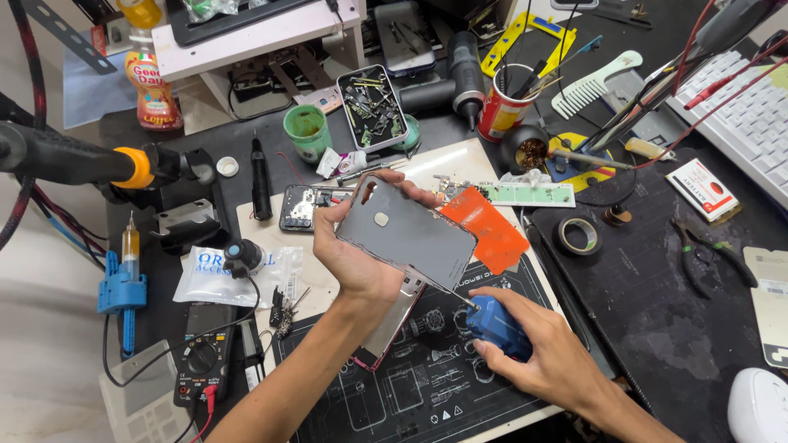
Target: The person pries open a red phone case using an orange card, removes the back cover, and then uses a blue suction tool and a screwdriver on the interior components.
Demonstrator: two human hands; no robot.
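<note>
My left hand (355,246) grips a grey phone back cover (404,235) and holds it tilted above the mat. My right hand (548,354) is wrapped around a blue-handled tool (496,326) whose thin metal tip touches the cover's lower right edge. Under the cover lies a phone body with a red-edged frame (392,324) on the black printed work mat (427,394). A flat orange piece (491,231) lies just right of the cover.
A small tray of parts (372,107), a green cup (308,130), a red cup of tools (502,108), a tape roll (579,235), pliers (704,250), a multimeter (203,365), a keyboard (749,115) and an opened phone (302,207) crowd the bench.
</note>
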